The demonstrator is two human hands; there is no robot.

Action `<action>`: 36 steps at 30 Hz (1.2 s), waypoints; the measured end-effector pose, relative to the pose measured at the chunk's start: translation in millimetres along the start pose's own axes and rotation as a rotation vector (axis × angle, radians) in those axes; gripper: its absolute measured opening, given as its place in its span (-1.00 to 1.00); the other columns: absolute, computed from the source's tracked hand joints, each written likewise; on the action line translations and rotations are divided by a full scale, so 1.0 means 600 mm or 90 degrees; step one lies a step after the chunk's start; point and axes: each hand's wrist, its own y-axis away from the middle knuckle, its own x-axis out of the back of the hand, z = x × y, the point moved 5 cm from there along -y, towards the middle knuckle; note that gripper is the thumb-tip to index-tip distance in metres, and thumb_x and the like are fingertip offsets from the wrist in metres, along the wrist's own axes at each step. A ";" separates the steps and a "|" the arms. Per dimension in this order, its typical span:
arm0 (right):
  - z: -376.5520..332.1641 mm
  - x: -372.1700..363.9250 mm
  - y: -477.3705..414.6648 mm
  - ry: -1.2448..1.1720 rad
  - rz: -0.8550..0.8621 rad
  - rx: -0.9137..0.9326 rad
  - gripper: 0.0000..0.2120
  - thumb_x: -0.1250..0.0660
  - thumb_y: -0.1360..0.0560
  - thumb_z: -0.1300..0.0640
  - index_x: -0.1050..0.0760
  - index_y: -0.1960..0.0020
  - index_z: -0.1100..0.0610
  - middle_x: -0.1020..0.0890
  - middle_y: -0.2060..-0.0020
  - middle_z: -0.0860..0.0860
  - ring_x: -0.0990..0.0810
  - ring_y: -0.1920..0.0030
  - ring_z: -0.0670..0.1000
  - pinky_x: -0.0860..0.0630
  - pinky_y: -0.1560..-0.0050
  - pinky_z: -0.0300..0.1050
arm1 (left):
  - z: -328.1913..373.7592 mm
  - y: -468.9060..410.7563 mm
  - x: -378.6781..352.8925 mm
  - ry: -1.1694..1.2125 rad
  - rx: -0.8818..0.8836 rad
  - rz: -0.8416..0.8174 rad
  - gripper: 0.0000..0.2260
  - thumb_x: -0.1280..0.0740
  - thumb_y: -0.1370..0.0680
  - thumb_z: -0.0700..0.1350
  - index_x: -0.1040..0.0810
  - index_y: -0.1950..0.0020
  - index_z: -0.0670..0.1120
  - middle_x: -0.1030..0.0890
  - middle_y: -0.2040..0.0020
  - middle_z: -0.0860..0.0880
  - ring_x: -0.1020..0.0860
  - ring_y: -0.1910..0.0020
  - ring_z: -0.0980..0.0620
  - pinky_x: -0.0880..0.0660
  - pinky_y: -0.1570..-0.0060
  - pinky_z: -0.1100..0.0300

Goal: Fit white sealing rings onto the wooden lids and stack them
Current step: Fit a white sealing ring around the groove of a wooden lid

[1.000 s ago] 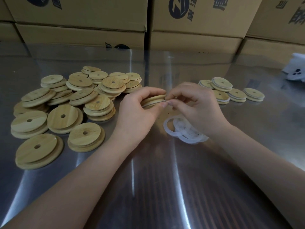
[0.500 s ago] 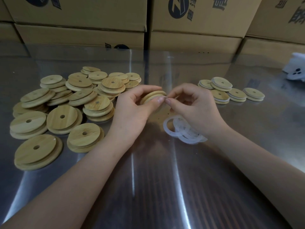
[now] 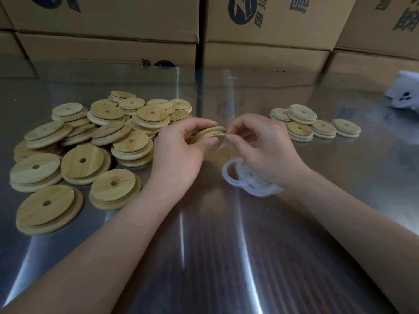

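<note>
My left hand (image 3: pixel 181 150) grips a round wooden lid (image 3: pixel 209 132) on edge above the steel table. My right hand (image 3: pixel 263 143) pinches a thin white sealing ring (image 3: pixel 221 141) that is stretched from the lid's groove. A loose pile of white rings (image 3: pixel 247 180) lies on the table under my right wrist. A heap of bare wooden lids (image 3: pixel 90 150), each with a centre hole, spreads over the left side. Several lids with white rings fitted (image 3: pixel 313 123) sit at the right rear, some stacked two high.
The table is shiny steel (image 3: pixel 215 257) with streaks of glare. Cardboard boxes (image 3: pixel 267 30) form a wall along its far edge. A white object with dark holes (image 3: pixel 403 94) lies at the far right edge.
The lid has tilted up and turned in my left hand. My right fingers have pulled the white ring out from the lid's edge, so a stretched loop now shows.
</note>
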 end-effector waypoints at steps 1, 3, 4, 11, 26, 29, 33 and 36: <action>0.001 0.000 -0.001 0.010 -0.005 0.006 -0.90 -0.39 -0.48 0.29 -0.54 0.14 0.13 -0.60 0.26 -0.04 -0.56 0.22 -0.08 -0.49 0.17 -0.30 | 0.002 0.000 0.000 -0.010 -0.008 0.001 -0.76 -0.48 -0.45 -0.25 -0.67 -0.01 0.06 -0.69 0.10 0.14 -0.63 0.05 0.23 -0.58 -0.11 0.12; 0.004 0.001 -0.001 0.030 -0.014 0.011 -0.90 -0.38 -0.49 0.28 -0.52 0.12 0.12 -0.60 0.25 -0.02 -0.58 0.22 -0.04 -0.52 0.17 -0.17 | 0.005 0.000 0.000 -0.033 -0.026 0.001 -0.73 -0.49 -0.45 -0.24 -0.64 0.03 0.14 -0.68 0.11 0.17 -0.63 0.04 0.25 -0.56 -0.12 0.18; 0.005 0.001 -0.001 0.039 -0.018 0.015 -0.91 -0.38 -0.50 0.28 -0.52 0.12 0.12 -0.61 0.25 -0.02 -0.58 0.22 -0.02 -0.53 0.16 -0.10 | 0.006 0.000 0.000 -0.042 -0.034 0.001 -0.72 -0.49 -0.45 -0.24 -0.63 0.05 0.17 -0.68 0.10 0.17 -0.63 0.03 0.24 -0.56 -0.12 0.17; 0.005 0.002 0.001 0.058 -0.018 0.044 -0.96 -0.39 -0.49 0.27 -0.57 0.13 0.17 -0.59 0.27 -0.03 -0.56 0.24 -0.01 -0.52 0.20 -0.04 | 0.005 0.003 -0.001 -0.077 -0.061 -0.014 -0.71 -0.48 -0.46 -0.24 -0.61 0.05 0.18 -0.66 0.07 0.19 -0.61 -0.01 0.22 -0.54 -0.15 0.15; -0.017 0.001 0.007 0.130 0.007 0.127 -0.99 -0.39 -0.48 0.30 -0.57 0.11 0.23 -0.60 0.24 0.04 -0.55 0.26 0.03 -0.54 0.27 0.06 | 0.014 0.003 0.000 -0.108 -0.074 -0.036 -0.81 -0.47 -0.44 -0.29 -0.63 0.03 -0.06 -0.64 0.13 0.12 -0.60 0.08 0.22 -0.55 -0.06 0.18; -0.016 0.003 0.006 0.107 -0.008 0.136 -0.99 -0.40 -0.48 0.32 -0.59 0.10 0.25 -0.61 0.24 0.06 -0.56 0.25 0.04 -0.55 0.24 0.04 | 0.013 0.005 -0.001 -0.109 -0.073 -0.024 -0.81 -0.47 -0.44 -0.30 -0.61 0.05 -0.05 -0.63 0.15 0.12 -0.60 0.10 0.21 -0.56 -0.04 0.16; -0.016 0.007 0.002 0.067 -0.016 0.148 -0.98 -0.43 -0.46 0.34 -0.62 0.11 0.27 -0.59 0.25 0.01 -0.51 0.24 -0.05 -0.52 0.20 -0.09 | 0.013 0.008 -0.004 -0.104 -0.089 -0.018 -0.79 -0.47 -0.45 -0.26 -0.62 0.00 0.00 -0.63 0.10 0.18 -0.58 0.03 0.26 -0.52 -0.07 0.28; -0.015 0.004 0.001 0.014 -0.007 0.131 -0.98 -0.43 -0.46 0.33 -0.64 0.12 0.26 -0.63 0.25 0.06 -0.55 0.24 -0.02 -0.51 0.18 -0.15 | 0.009 0.005 -0.003 -0.088 -0.078 -0.020 -0.78 -0.47 -0.46 -0.24 -0.64 -0.02 0.04 -0.65 0.07 0.18 -0.59 0.01 0.27 -0.51 -0.06 0.34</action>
